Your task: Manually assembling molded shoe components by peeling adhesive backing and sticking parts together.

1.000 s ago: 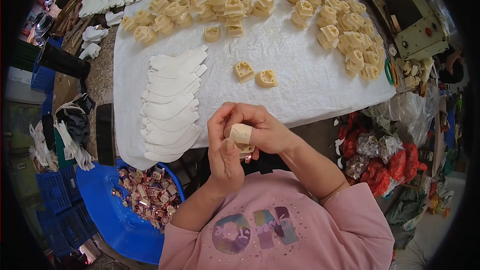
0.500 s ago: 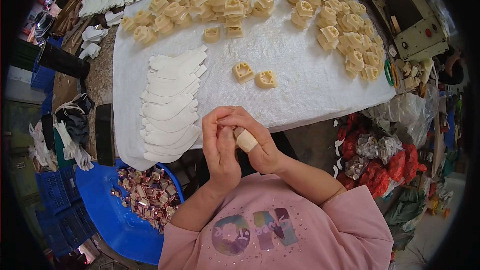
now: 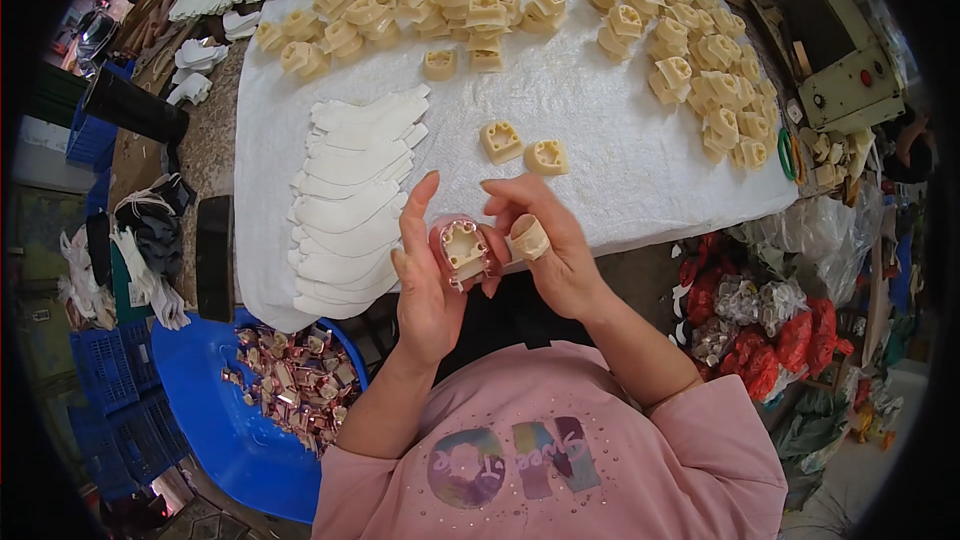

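A small arch-shaped block [image 3: 465,256], cream inside with dark holes and a shiny pinkish rim, sits in my left hand [image 3: 428,290]. That hand is closed round the block, its palm turned up. My right hand [image 3: 558,260] is just beside it, index finger and thumb apart. A band of cream tape [image 3: 529,237] is wrapped round the right thumb. Just beyond the hands, two bare cream arch-shaped blocks with holes, one [image 3: 501,142] left of the other [image 3: 547,157], lie on the white sheet [image 3: 610,205]. Overlapping white curved pieces [image 3: 350,195] are laid to the left.
Stacked cream blocks [image 3: 715,90] cover the far and right parts of the table. A blue tub [image 3: 210,420] with shiny pinkish pieces [image 3: 300,375] stands at lower left. Red bags [image 3: 750,350] lie at right, below a pale green machine [image 3: 850,85]. A black cylinder [image 3: 135,112] is at left.
My hands were pressed together, hiding what was between them. They have parted, the right moving rightward, and the pinkish-rimmed block now shows in my left hand. The whole view has shifted slightly.
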The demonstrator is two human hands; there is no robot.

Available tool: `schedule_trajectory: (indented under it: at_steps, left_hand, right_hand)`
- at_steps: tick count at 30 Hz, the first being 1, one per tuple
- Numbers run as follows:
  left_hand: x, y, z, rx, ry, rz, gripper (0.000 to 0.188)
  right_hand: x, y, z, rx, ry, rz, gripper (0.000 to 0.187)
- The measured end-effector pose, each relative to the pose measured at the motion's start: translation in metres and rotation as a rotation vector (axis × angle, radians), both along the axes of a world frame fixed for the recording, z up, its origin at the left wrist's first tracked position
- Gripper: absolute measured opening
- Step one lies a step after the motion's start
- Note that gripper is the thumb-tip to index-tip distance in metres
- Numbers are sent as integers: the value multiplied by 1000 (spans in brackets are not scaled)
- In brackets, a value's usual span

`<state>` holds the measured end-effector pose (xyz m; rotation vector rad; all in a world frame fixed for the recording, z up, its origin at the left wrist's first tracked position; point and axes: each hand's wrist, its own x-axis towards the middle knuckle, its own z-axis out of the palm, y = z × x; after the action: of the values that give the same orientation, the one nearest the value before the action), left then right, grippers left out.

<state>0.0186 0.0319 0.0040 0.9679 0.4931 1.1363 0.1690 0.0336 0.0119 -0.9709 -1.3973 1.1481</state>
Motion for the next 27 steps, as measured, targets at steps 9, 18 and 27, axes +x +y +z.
schedule_trajectory:
  at_steps: [9,18,27]
  left_hand:
    - [10,-3,2,528,436,322,68]
    - [-19,2,15,257,614,121,47]
    - [-14,-1,24,472,846,207,41]
  right_hand:
    - [5,4,29,-75,-387,45,31]
    - [11,15,7,-374,346,196,13]
    - [13,15,5,87,-245,109,12]
